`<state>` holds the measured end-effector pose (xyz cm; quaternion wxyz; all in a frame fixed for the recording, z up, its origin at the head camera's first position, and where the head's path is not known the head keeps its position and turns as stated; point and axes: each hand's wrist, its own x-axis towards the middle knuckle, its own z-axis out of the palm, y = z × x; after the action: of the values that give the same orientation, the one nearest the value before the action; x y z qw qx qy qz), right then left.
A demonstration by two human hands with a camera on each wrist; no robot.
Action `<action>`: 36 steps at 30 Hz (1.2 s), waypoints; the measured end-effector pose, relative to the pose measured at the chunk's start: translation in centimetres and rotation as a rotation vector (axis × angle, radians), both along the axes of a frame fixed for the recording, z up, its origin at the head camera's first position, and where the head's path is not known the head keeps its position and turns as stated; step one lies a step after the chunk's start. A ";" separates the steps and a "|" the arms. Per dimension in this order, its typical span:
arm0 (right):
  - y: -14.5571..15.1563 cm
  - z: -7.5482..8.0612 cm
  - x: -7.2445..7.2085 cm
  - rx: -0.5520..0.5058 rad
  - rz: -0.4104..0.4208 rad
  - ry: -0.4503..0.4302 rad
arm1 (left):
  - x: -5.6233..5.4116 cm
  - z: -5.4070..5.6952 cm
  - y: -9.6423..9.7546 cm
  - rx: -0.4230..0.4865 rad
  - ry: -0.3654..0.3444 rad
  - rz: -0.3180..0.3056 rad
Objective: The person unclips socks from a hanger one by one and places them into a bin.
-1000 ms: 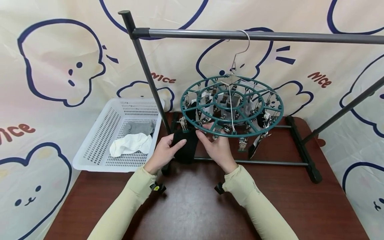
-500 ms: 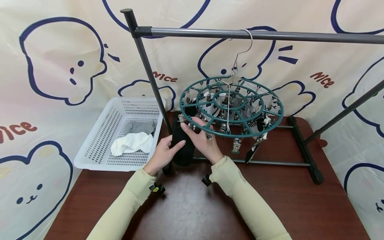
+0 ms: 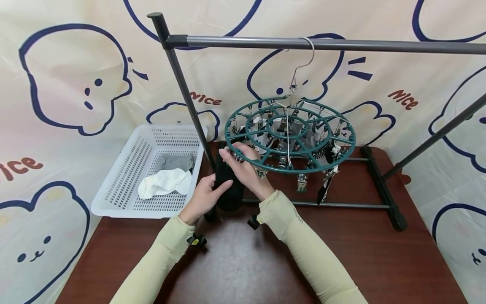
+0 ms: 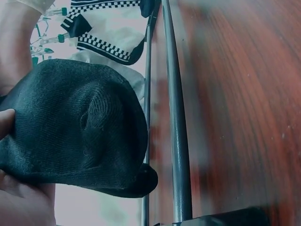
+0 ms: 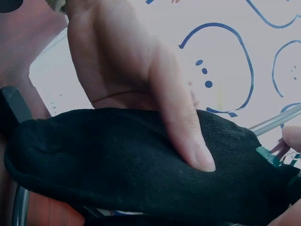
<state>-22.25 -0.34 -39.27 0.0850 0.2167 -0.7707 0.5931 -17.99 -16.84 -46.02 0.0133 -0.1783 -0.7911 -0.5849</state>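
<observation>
We see the dark metal rack standing on the brown table, its right end running out of the head view. From its bar hangs the round green hanger; the rings partly cover the hanging socks, so we cannot count them. The white basket sits beside the rack's left leg. Both sleeves slant inward from the bottom edge, cut off there. The left hand is clamped on the black sock, thumb across its front, the other fingers largely hidden. The sock hangs under the hanger's left edge, rounded end down. At its top, the right hand reaches leftward, thumb and fingers curled around a metal clip; we cannot tell whether the clip bites the cloth.
</observation>
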 end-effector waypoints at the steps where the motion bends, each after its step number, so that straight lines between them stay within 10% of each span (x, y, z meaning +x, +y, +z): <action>1: 0.0 0.1 0.0 0.014 0.008 0.000 | 0.0 0.0 0.0 0.001 0.001 -0.001; 16: -0.2 0.3 0.1 0.082 -0.028 0.115 | 0.2 0.3 -0.4 0.005 -0.026 0.006; 36: -0.1 0.1 0.4 -0.099 -0.044 -0.024 | 1.0 0.8 -0.8 -0.169 -0.028 -0.043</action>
<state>-21.87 -0.46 -39.21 0.0994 0.1884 -0.7459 0.6311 -17.02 -17.61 -45.27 -0.0254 -0.1875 -0.8338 -0.5187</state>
